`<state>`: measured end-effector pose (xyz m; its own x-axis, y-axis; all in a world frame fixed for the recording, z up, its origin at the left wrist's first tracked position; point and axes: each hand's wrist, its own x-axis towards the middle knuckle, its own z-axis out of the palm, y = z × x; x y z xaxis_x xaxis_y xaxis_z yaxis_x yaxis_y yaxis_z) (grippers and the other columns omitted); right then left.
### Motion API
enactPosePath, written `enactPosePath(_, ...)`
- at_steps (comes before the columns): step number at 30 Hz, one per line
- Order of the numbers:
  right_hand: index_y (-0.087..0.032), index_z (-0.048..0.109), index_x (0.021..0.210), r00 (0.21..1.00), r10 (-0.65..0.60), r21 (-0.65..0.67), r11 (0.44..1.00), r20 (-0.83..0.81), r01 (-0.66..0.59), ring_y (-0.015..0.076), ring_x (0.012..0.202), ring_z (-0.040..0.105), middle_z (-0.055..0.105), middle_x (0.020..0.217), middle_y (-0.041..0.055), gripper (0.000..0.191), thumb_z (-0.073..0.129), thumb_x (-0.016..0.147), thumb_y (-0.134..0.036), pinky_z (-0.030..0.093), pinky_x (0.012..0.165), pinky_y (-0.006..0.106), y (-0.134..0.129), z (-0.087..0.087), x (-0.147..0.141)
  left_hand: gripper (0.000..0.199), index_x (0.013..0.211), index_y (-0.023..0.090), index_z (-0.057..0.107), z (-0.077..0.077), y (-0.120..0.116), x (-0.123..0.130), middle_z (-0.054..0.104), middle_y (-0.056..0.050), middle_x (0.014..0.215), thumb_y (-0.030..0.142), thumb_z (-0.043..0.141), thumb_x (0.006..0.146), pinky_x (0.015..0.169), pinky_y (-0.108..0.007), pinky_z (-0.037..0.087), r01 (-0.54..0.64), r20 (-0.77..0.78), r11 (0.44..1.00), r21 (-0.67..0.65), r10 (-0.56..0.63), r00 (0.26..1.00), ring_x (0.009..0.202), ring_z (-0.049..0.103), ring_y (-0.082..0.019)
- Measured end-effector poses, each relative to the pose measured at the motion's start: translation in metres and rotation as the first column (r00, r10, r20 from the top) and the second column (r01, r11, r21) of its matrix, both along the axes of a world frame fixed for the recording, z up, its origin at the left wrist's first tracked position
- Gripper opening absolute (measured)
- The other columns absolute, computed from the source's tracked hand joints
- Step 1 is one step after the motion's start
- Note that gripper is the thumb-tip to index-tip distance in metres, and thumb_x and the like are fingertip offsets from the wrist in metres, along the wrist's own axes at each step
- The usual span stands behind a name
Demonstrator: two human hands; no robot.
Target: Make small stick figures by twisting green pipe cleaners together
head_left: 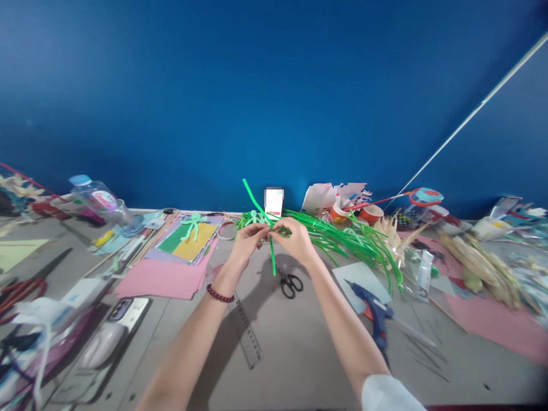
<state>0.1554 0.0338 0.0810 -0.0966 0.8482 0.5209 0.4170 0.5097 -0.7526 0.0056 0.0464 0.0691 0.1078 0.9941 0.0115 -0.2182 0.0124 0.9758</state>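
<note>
Both my hands meet over the middle of the table, pinching a bright green pipe cleaner (253, 197). One end of it sticks up to the left and another hangs down below my fingers. My left hand (249, 240), with a dark red bead bracelet at the wrist, is closed on it from the left. My right hand (294, 237) grips it from the right, fingertips close to the left ones. Just beneath lie black-handled scissors (291, 285). Where the strands cross is partly hidden by my fingers.
A bundle of green pipe cleaners (355, 242) lies right of my hands. A blue glue gun (377, 314) rests nearer right, a clear ruler (248, 337) in front. Pink paper (160, 278) and a phone (92, 354) lie left. A lit phone screen (273, 201) stands against the blue wall.
</note>
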Motion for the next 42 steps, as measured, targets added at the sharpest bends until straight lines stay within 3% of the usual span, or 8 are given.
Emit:
enactPosePath(12,-0.019,0.062,0.076,0.995,-0.042,0.053,0.998,0.089,0.038,0.0180,0.077,0.060,0.064,0.085,0.0052,0.008,0.055,0.073,-0.016,0.047,0.071,0.029,-0.003,0.002,-0.004,0.022,0.070,0.014,0.068,0.003,-0.003,0.002,0.060,-0.001,0.066,0.028,0.078,0.057,0.048,-0.020,0.033,0.029,0.167,0.996,-0.086,-0.014,0.986,0.058,0.051,-0.008)
enactPosePath(21,-0.019,0.064,0.086,0.972,-0.038,-0.200,0.980,-0.233,-0.009,0.0181,0.073,0.063,0.068,0.079,0.0035,0.018,0.062,0.074,-0.032,0.050,0.068,0.029,0.003,-0.001,0.000,0.023,0.078,0.015,0.067,0.000,0.000,-0.001,0.060,0.000,0.066,0.034,0.072,0.064,0.047,-0.021,0.032,0.078,-0.217,0.984,0.162,-0.041,0.975,0.053,0.046,-0.009)
enactPosePath(24,-0.019,0.066,0.076,0.963,-0.066,-0.277,0.961,-0.260,-0.009,0.0184,0.065,0.062,0.067,0.070,0.0025,0.017,0.064,0.071,-0.035,0.050,0.063,0.029,0.007,-0.005,0.002,0.016,0.079,0.016,0.064,-0.001,-0.003,0.002,0.061,-0.001,0.069,0.027,0.068,0.068,0.054,-0.022,0.037,0.078,-0.403,0.937,0.341,0.071,0.913,0.061,0.051,-0.011)
enactPosePath(27,-0.019,0.064,0.073,0.957,-0.093,-0.294,0.956,-0.276,0.008,0.0163,0.058,0.059,0.063,0.063,0.0006,0.016,0.064,0.070,-0.034,0.049,0.059,0.028,0.009,-0.006,0.001,0.008,0.079,0.017,0.061,-0.002,-0.007,0.004,0.060,0.000,0.071,0.017,0.061,0.071,0.059,-0.023,0.040,0.050,-0.515,0.844,0.535,0.278,0.811,0.064,0.052,-0.012)
enactPosePath(32,-0.019,0.062,0.072,0.947,-0.080,-0.310,0.950,-0.310,-0.021,0.0144,0.056,0.057,0.060,0.062,-0.0002,0.017,0.064,0.070,-0.035,0.048,0.054,0.026,0.009,-0.005,-0.002,0.015,0.082,0.018,0.057,-0.005,-0.014,0.006,0.062,-0.002,0.079,0.007,0.052,0.074,0.065,-0.023,0.041,0.041,-0.491,0.639,0.768,0.546,0.679,0.074,0.056,-0.014)
enactPosePath(36,-0.018,0.060,0.070,0.916,-0.056,-0.326,0.942,-0.397,-0.084,0.0127,0.051,0.054,0.057,0.057,-0.0020,0.024,0.067,0.067,-0.041,0.046,0.051,0.025,0.008,-0.004,-0.004,0.013,0.080,0.019,0.058,-0.012,-0.014,0.004,0.060,-0.002,0.073,0.009,0.050,0.079,0.062,-0.022,0.039,0.037,-0.428,0.526,0.850,0.647,0.631,0.069,0.056,-0.013)
enactPosePath(38,-0.018,0.059,0.070,0.888,-0.027,-0.322,0.937,-0.459,-0.138,0.0120,0.051,0.053,0.056,0.056,-0.0023,0.026,0.068,0.066,-0.043,0.046,0.050,0.025,0.008,-0.004,-0.004,0.013,0.080,0.019,0.059,-0.015,-0.014,0.003,0.060,-0.003,0.073,0.012,0.049,0.081,0.063,-0.023,0.039,0.045,-0.430,0.518,0.854,0.656,0.620,0.069,0.056,-0.014)
enactPosePath(42,-0.018,0.059,0.070,0.871,0.010,-0.307,0.934,-0.491,-0.184,0.0125,0.055,0.053,0.057,0.059,-0.0014,0.028,0.067,0.067,-0.045,0.047,0.052,0.025,0.009,-0.003,-0.001,0.011,0.084,0.021,0.064,-0.012,-0.016,0.001,0.062,-0.008,0.086,0.020,0.054,0.081,0.075,-0.027,0.041,0.053,-0.488,0.600,0.798,0.593,0.641,0.086,0.058,-0.020)
